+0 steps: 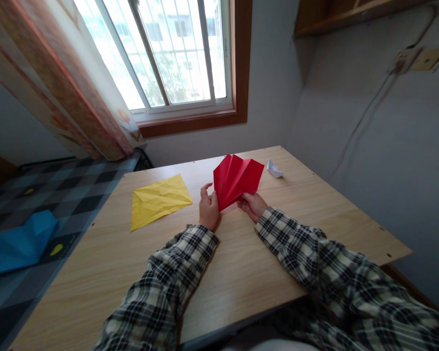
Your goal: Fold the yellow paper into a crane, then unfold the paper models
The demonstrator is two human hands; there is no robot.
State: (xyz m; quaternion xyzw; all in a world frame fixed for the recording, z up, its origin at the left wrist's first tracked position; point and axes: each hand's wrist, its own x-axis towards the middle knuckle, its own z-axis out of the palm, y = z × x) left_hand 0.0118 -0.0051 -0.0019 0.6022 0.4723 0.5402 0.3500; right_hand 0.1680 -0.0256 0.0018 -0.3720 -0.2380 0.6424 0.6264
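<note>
A red sheet of paper (237, 178) with fan-like creases is held up over the wooden table (234, 287). My left hand (208, 207) is closed on its lower left edge, with the thumb against the paper and the index finger curled away. On the lower right edge, my right hand (253, 204) pinches the paper between thumb and fingers. Left of my hands lies a creased yellow sheet of paper (161, 200). A small white folded paper boat (274, 168) rests beyond the red paper, to the right.
A bed with a checked cover (95, 187) adjoins the table on the left, and blue folded paper (25, 241) lies on it. The window (179, 58) and curtain (58, 63) are behind. A cable (362, 114) hangs down the right wall from a socket (406, 61).
</note>
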